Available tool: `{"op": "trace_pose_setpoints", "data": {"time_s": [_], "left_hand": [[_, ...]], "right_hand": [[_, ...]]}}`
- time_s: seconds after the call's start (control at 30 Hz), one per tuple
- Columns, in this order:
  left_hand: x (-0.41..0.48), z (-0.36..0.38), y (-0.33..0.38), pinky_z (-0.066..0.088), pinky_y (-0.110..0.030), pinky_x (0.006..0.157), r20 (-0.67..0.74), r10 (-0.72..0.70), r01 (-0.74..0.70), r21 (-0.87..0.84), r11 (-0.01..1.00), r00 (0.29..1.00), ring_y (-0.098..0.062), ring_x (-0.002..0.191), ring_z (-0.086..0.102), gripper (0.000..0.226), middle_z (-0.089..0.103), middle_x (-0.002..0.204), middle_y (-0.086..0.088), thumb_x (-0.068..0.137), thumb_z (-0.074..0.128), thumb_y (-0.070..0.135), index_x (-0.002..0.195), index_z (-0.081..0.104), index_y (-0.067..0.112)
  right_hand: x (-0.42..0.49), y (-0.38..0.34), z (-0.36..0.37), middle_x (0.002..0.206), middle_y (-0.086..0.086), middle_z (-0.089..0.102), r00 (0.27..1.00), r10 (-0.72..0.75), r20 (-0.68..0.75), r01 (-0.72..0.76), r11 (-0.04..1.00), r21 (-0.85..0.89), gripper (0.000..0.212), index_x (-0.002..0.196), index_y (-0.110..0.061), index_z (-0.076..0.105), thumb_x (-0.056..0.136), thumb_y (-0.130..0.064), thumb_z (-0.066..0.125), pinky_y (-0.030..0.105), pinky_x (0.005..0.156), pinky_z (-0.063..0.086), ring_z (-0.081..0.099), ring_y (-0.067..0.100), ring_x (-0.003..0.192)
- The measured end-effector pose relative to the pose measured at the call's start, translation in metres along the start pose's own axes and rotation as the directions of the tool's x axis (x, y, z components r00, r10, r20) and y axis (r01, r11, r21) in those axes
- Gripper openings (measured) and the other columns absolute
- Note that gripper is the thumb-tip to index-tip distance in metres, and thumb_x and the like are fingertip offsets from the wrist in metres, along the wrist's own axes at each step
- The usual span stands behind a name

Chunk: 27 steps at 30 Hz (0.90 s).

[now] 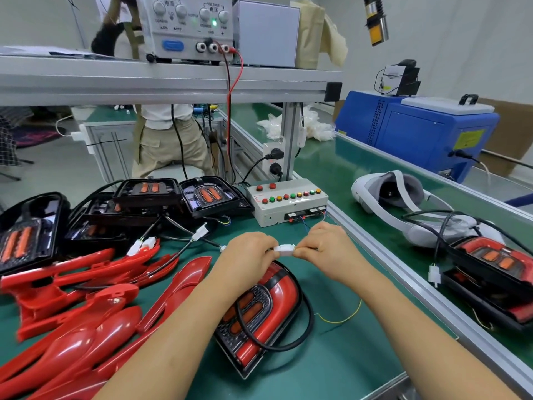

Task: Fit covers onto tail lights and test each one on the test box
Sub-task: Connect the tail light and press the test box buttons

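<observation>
- Across the left of the green tabletop (346, 356) a large heap of loose red covers (86, 327) is spread, so much fitting is judged to be left.
- Behind the heap, several bare tail lights (207, 194) are stacked without covers, their white plugs lying loose beside them.
- On the belt at the right, covered tail lights (490, 264) are laid aside; these are judged to be finished, though that cannot be confirmed.
- One covered tail light (285, 293) is lying face up near the middle of the tabletop, under the forearms, with its black cable (308, 321) looped over it.
- The test box (288, 203) is set just beyond the hands, with thin wires led out of its front.
- The left hand (248, 252) and the right hand (323, 246) are both curled tight, fingertips pinched.
- A white connector (284, 249) is gripped between them, one end by each hand; whether it is being joined or parted cannot be told.
</observation>
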<state>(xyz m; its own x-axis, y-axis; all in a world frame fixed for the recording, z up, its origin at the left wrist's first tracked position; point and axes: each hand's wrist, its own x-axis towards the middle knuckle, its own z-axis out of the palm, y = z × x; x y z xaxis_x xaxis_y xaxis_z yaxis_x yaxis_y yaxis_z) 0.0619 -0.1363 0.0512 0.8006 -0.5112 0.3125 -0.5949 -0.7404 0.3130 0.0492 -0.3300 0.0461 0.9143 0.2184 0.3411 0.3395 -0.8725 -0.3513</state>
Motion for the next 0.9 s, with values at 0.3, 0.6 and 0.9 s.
{"op": "trace_pose_setpoints", "data": {"time_s": [0.3, 0.6, 0.9], "left_hand": [[-0.003, -0.005, -0.006, 0.042, -0.032, 0.076, 0.11, -0.035, 0.047, -0.111, 0.993, 0.993, -0.011, 0.084, 0.049, 0.023, 0.053, 0.085, 0.005, 0.094, 0.051, 0.041, 0.105, 0.067, 0.028], [-0.056, -0.034, -0.04, 0.048, -0.021, 0.063, 0.465, -0.471, 0.604, -0.188, 0.775, 0.749, -0.011, 0.088, 0.061, 0.059, 0.065, 0.1, 0.006, 0.083, 0.043, 0.071, 0.096, 0.065, 0.018], [-0.086, -0.021, -0.04, 0.057, -0.03, 0.06, 0.484, -0.509, 0.69, -0.618, 0.378, 0.712, -0.019, 0.077, 0.073, 0.029, 0.075, 0.089, -0.004, 0.086, 0.065, 0.038, 0.105, 0.062, 0.016]], "right_hand": [[-0.007, 0.011, 0.007, 0.076, -0.017, 0.053, 0.996, 0.064, 0.054, -0.064, 0.998, -0.006, 0.017, 0.098, -0.028, 0.076, 0.091, -0.034, 0.063, 0.031, 0.09, 0.033, 0.042, 0.012, 0.098], [-0.03, 0.044, 0.018, 0.076, -0.022, 0.052, 0.973, 0.226, 0.054, -0.23, 0.969, 0.085, 0.01, 0.091, -0.022, 0.076, 0.089, -0.022, 0.066, 0.024, 0.091, 0.031, 0.039, 0.013, 0.105], [-0.035, 0.058, 0.028, 0.101, -0.02, 0.065, 0.955, 0.263, 0.138, -0.275, 0.958, 0.078, 0.013, 0.098, -0.018, 0.075, 0.092, -0.018, 0.063, 0.024, 0.108, 0.022, 0.026, 0.017, 0.138]]}}
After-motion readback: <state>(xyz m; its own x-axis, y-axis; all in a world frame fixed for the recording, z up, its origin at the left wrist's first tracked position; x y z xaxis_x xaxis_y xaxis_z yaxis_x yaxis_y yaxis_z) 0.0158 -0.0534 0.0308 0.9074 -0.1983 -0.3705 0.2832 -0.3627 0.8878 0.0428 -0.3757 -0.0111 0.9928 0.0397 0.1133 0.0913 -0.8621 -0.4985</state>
